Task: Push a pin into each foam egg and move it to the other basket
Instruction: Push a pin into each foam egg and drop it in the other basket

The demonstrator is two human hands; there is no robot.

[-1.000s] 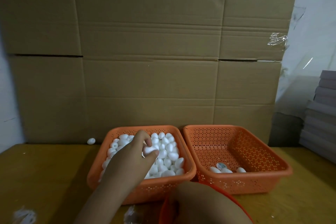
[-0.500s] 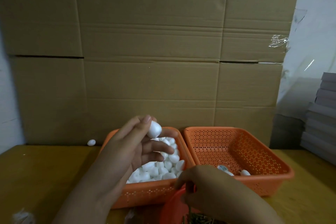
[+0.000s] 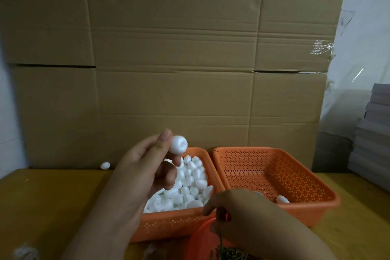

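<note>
Above left basket [image 3: 168,224], foam egg [image 3: 178,144] pinched between left fingers [image 3: 162,145]

Flattened cardboard [image 3: 173,65] stands upright in front of me, filling most of the view, creased and seamed, with a scrap of clear tape [image 3: 321,47] at its right edge. Behind it I see a pale wall [image 3: 367,27]. Under me, a yellowish wooden table [image 3: 48,202] with the cardboard at its back edge. At my far right, a stack of grey boards [image 3: 373,133]. Light is dim, soft.
</note>
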